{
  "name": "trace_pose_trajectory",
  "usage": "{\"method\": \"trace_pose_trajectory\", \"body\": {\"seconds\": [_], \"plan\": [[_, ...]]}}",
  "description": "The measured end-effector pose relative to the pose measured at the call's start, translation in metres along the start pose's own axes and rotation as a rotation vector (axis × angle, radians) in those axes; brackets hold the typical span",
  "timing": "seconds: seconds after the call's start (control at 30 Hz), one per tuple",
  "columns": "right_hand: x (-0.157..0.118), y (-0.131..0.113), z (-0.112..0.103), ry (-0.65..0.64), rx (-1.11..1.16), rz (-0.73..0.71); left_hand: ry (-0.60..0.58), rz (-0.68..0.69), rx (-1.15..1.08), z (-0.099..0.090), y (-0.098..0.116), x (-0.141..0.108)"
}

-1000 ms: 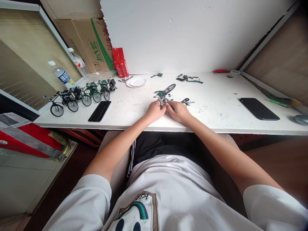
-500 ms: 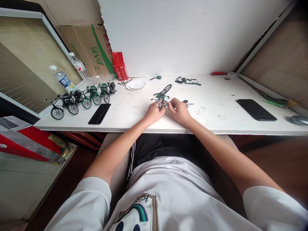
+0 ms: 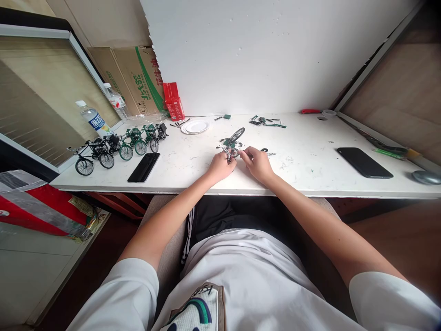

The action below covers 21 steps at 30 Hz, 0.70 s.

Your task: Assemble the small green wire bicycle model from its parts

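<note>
My left hand (image 3: 222, 166) is closed around a silver part of a partly built model bicycle (image 3: 226, 150), low over the white table. Just beyond the fingertips, a dark spoked wheel (image 3: 236, 135) stands tilted beside small green pieces; whether it joins the held part I cannot tell. My right hand (image 3: 259, 164) comes in from the right, thumb and index finger pinched close to the bicycle. What those fingers hold is too small to make out. Partly hidden behind the right hand lie a few small dark and silver pieces (image 3: 268, 152).
Several finished model bicycles (image 3: 126, 146) stand at left, near a phone (image 3: 144, 167) and bottles (image 3: 94, 118). Toward the back are a paper plate (image 3: 195, 127), a red box (image 3: 173, 102) and loose green parts (image 3: 267, 121). At right lies a black phone (image 3: 364, 162).
The view has tipped up slightly, so the table appears a little lower. Both hands stay at the model bicycle, with only slight shifts of the right fingers.
</note>
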State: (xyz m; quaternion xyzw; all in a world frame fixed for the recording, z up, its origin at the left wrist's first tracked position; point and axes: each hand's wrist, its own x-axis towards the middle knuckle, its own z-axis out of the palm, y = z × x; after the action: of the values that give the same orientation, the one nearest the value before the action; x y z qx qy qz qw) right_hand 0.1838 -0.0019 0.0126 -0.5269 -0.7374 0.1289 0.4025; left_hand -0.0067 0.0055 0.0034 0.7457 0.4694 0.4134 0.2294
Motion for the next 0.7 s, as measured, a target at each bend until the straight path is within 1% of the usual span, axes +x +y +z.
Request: {"method": "trace_pose_trajectory", "body": {"seconds": [0.17, 0.37, 0.57, 0.7], "plan": [[-0.001, -0.003, -0.001, -0.051, -0.031, 0.016, -0.013, -0.019, 0.047, -0.002, 0.005, 0.0], [0.0, -0.004, -0.001, -0.048, -0.013, 0.047, 0.001, -0.035, 0.039, -0.002, 0.006, 0.0], [0.0, 0.001, 0.001, -0.09, 0.078, -0.057, 0.026, -0.039, -0.026, 0.001, -0.003, 0.002], [-0.001, 0.001, 0.0, -0.068, 0.102, -0.046, 0.025, -0.046, -0.044, 0.001, -0.003, 0.002]]}}
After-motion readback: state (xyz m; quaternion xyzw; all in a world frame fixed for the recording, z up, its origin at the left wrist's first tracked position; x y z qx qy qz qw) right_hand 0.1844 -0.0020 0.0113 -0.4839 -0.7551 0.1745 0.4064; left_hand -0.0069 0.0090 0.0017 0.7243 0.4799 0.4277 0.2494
